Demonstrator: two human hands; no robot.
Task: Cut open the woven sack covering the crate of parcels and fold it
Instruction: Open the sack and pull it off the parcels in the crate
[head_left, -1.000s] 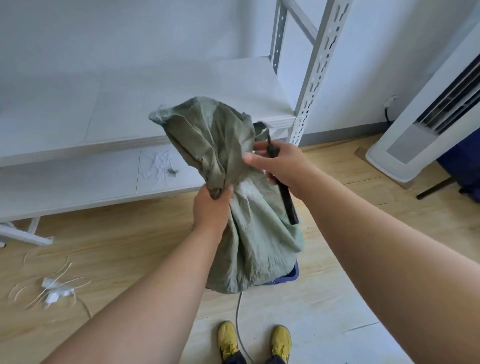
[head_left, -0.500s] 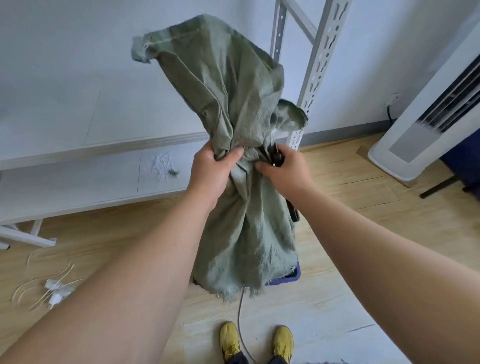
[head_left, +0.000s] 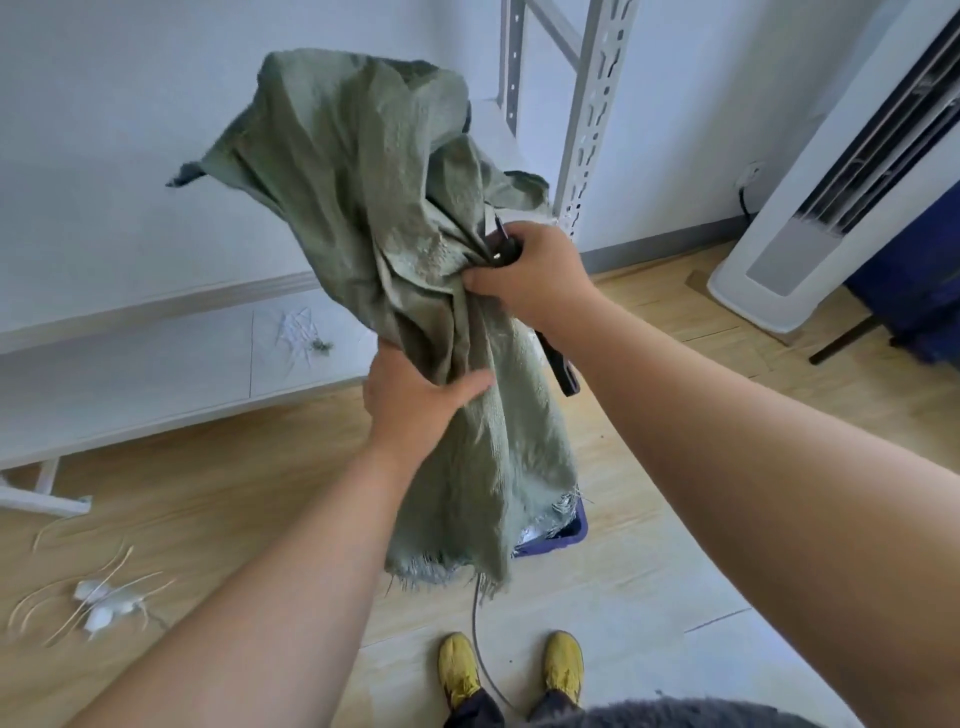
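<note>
The green woven sack (head_left: 363, 218) hangs crumpled in the air in front of me, its frayed cut edge dangling near the floor. My left hand (head_left: 415, 400) grips a bunch of the cloth low at the middle. My right hand (head_left: 524, 275) holds the sack higher up, together with black scissors (head_left: 558, 366) whose handle sticks out below the wrist. Under the sack a corner of the blue crate (head_left: 563, 535) shows, with something silvery inside; most of it is hidden.
A white metal rack with a slotted post (head_left: 597, 104) and low shelf (head_left: 156, 374) stands behind. A white tower fan (head_left: 831, 208) is at the right. Cut ties and scraps (head_left: 98, 608) lie on the wooden floor at left. My yellow shoes (head_left: 511, 670) flank a grey cable.
My left hand has slid down the sack to a lower bunch. My right hand has risen slightly, and the sack's top has flopped over to the left.
</note>
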